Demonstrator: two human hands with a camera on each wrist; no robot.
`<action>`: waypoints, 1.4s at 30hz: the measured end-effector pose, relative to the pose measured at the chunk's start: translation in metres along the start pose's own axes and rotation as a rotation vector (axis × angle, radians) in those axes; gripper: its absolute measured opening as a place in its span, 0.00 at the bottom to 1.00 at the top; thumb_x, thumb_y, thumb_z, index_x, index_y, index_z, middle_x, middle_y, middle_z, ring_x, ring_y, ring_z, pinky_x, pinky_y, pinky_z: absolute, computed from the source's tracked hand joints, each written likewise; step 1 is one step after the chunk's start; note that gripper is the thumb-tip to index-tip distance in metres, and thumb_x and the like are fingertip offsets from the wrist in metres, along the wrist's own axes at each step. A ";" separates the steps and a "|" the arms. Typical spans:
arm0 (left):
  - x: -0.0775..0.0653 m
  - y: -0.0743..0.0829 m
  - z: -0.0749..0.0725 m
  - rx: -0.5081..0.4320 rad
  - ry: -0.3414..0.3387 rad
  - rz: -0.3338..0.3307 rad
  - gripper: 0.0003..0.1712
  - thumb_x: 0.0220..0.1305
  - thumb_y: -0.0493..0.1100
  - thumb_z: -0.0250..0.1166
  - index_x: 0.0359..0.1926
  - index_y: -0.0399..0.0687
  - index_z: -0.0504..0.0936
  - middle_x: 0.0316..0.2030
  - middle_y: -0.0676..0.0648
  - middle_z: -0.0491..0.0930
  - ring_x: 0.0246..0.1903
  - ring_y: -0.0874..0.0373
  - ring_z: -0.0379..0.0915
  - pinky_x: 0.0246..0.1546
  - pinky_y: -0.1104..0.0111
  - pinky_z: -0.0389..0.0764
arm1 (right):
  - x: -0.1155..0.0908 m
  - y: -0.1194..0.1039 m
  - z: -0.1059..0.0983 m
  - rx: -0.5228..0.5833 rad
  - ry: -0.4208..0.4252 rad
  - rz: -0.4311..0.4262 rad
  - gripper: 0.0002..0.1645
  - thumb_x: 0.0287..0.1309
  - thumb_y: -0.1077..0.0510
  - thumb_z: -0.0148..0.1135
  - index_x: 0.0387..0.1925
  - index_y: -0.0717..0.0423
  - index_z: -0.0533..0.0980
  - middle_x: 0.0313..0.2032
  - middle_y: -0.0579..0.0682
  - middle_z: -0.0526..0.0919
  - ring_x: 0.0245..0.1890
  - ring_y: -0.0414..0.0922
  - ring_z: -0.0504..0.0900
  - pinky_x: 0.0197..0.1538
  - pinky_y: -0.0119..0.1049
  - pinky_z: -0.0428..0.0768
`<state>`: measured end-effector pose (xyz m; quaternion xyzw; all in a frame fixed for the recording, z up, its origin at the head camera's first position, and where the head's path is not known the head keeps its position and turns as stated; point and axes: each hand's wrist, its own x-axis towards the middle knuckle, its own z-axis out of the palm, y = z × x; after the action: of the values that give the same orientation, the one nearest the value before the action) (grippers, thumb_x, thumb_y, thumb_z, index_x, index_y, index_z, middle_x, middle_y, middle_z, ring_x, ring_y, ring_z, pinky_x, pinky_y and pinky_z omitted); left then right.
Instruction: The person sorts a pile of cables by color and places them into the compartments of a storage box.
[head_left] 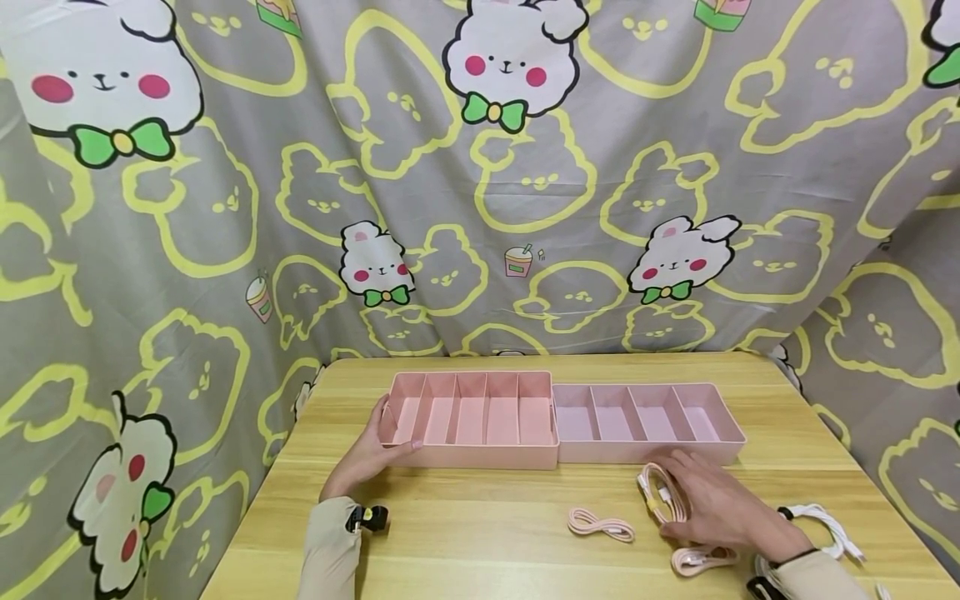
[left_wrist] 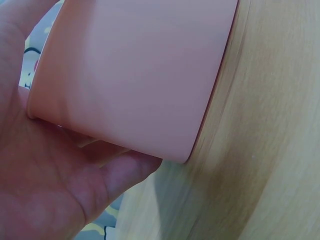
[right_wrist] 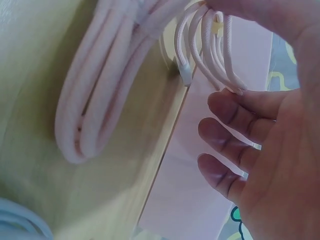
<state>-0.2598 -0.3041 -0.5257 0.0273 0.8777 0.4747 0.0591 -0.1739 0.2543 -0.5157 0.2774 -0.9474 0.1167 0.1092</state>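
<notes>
My left hand (head_left: 369, 454) grips the left end of a pink divided organizer box (head_left: 480, 457), its thumb against the front wall. In the left wrist view, the palm and fingers bend around the corner of that box (left_wrist: 135, 75). Between thumb and index finger, my right hand (head_left: 712, 502) pinches a coiled pale pink cable (head_left: 672, 500) bound with a yellow tie. The right wrist view shows that cable (right_wrist: 206, 47) held by the fingertips, with the other fingers (right_wrist: 220, 135) loosely bent before the lilac divided box (right_wrist: 180, 170).
The lilac box (head_left: 637, 452) adjoins the pink one on its right. A figure-eight pink cable (head_left: 617, 530) lies left of my right hand, and another pink cable (head_left: 684, 561) lies just below it. White cables (head_left: 831, 523) are beside the right wrist. A patterned curtain (head_left: 540, 317) borders the table.
</notes>
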 end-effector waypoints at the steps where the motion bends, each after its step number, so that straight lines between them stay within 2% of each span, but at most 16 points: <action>1: 0.000 0.000 0.000 0.000 0.000 0.002 0.70 0.57 0.60 0.77 0.84 0.59 0.35 0.82 0.33 0.42 0.80 0.32 0.46 0.76 0.34 0.55 | 0.000 0.000 -0.001 0.004 0.005 -0.001 0.53 0.29 0.39 0.86 0.61 0.53 0.78 0.57 0.48 0.81 0.58 0.50 0.81 0.61 0.56 0.80; 7: 0.001 0.001 0.000 -0.002 0.004 0.008 0.70 0.57 0.59 0.78 0.84 0.57 0.36 0.82 0.32 0.45 0.80 0.32 0.47 0.77 0.34 0.55 | 0.001 -0.001 -0.004 0.008 0.020 0.004 0.55 0.29 0.38 0.86 0.61 0.56 0.77 0.56 0.50 0.82 0.57 0.52 0.82 0.60 0.57 0.80; 15: 0.000 0.000 0.000 -0.002 -0.002 0.005 0.71 0.57 0.59 0.77 0.84 0.58 0.35 0.82 0.33 0.42 0.80 0.32 0.46 0.77 0.34 0.55 | 0.001 -0.002 -0.009 -0.004 0.045 -0.001 0.55 0.27 0.40 0.87 0.61 0.58 0.77 0.55 0.50 0.83 0.56 0.51 0.82 0.59 0.56 0.81; 23: 0.001 0.000 0.000 0.004 0.006 0.010 0.71 0.57 0.60 0.77 0.84 0.57 0.35 0.82 0.33 0.43 0.80 0.32 0.47 0.77 0.35 0.55 | 0.004 -0.003 -0.016 0.037 0.035 0.010 0.57 0.30 0.40 0.86 0.63 0.61 0.75 0.58 0.57 0.83 0.56 0.57 0.83 0.58 0.62 0.81; 28: 0.001 0.000 0.000 0.000 -0.001 0.001 0.70 0.57 0.60 0.77 0.84 0.58 0.35 0.82 0.34 0.42 0.80 0.32 0.46 0.76 0.34 0.56 | 0.006 -0.005 -0.020 0.030 0.016 0.031 0.56 0.32 0.39 0.86 0.63 0.61 0.76 0.56 0.55 0.84 0.54 0.53 0.84 0.57 0.58 0.83; 33: 0.001 -0.001 0.000 -0.011 -0.004 0.006 0.70 0.58 0.59 0.77 0.84 0.58 0.35 0.82 0.33 0.41 0.80 0.31 0.46 0.76 0.34 0.56 | 0.008 -0.005 -0.026 0.030 -0.002 0.053 0.55 0.34 0.37 0.85 0.62 0.62 0.76 0.53 0.54 0.84 0.52 0.54 0.84 0.55 0.59 0.83; 42: 0.000 -0.001 -0.001 -0.009 -0.004 0.008 0.70 0.58 0.59 0.77 0.84 0.56 0.36 0.82 0.32 0.42 0.79 0.30 0.47 0.75 0.33 0.57 | 0.015 -0.006 -0.030 -0.003 0.028 0.016 0.54 0.32 0.34 0.85 0.59 0.60 0.78 0.48 0.47 0.84 0.48 0.47 0.83 0.50 0.53 0.85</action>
<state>-0.2595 -0.3059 -0.5256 0.0314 0.8753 0.4790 0.0590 -0.1789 0.2504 -0.4827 0.2679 -0.9481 0.1203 0.1220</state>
